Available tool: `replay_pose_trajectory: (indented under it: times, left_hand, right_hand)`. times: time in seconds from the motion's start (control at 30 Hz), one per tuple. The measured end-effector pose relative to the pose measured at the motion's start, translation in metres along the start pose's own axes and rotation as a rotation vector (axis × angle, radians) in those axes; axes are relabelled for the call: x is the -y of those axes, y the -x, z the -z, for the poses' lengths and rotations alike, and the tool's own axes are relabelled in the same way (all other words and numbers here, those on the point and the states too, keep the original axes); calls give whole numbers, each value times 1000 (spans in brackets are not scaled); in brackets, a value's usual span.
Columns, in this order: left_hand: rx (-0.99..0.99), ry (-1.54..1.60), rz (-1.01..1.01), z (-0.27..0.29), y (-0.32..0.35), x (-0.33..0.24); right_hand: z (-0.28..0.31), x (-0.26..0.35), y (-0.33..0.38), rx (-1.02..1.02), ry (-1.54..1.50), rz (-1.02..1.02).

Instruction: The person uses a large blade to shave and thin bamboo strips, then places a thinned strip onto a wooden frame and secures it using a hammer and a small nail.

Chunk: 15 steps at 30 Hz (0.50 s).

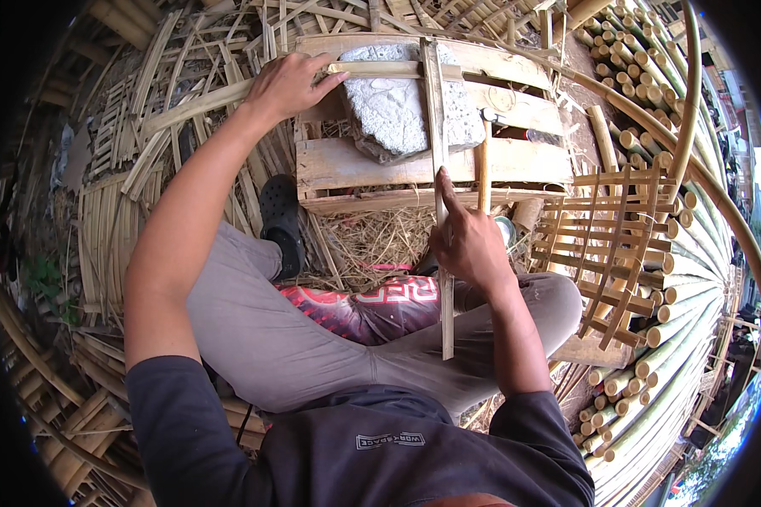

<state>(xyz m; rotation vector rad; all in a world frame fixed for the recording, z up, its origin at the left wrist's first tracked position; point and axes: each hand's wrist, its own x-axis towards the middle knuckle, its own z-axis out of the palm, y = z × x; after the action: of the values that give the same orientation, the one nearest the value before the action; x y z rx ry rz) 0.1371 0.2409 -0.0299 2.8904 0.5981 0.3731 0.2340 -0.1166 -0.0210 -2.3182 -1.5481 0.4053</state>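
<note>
Right hand [469,245] gripped the long pale bamboo slat [439,169] upright across the grey flat stone [397,106], left hand [289,83] pinned a crosswise bamboo strip [380,69] there, and either could have slipped, I reckoned.

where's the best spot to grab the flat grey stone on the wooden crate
Probably the stone's near lower edge, coming from the person's side. That rough, thick edge overhangs a gap between the crate's slats, so fingers could hook under it. The top is crossed by two bamboo strips, one under the left hand, one held by the right hand.
</note>
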Motion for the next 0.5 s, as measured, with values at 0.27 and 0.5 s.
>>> replay_pose_trajectory:
  times: [0.27,0.5]
  left_hand:
    - [30,-14,26,0,0,0]
    - [-46,-84,-39,3,2,-3]
  right_hand:
    - [-1,-1,0,11,-14,-7]
    - [-1,-1,1,11,-14,-3]
